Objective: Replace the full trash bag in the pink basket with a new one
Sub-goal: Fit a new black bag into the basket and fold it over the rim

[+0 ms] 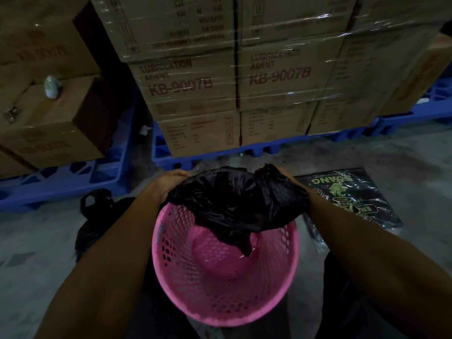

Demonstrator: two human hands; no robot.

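A pink perforated basket point(220, 289) stands on the floor between my knees, its inside bare. Over its far rim I hold a crumpled black trash bag point(234, 201), whose lower tip hangs down into the basket. My left hand point(168, 184) grips the bag's left edge. My right hand point(291, 182) grips its right edge and is mostly hidden by the plastic. A tied, full black bag point(95, 216) lies on the floor left of the basket, partly behind my left forearm.
A flat black pack of bags with green print point(347, 194) lies on the concrete floor at the right. Blue plastic pallets point(269, 148) carry shrink-wrapped cardboard boxes point(244, 77) straight ahead and to the left.
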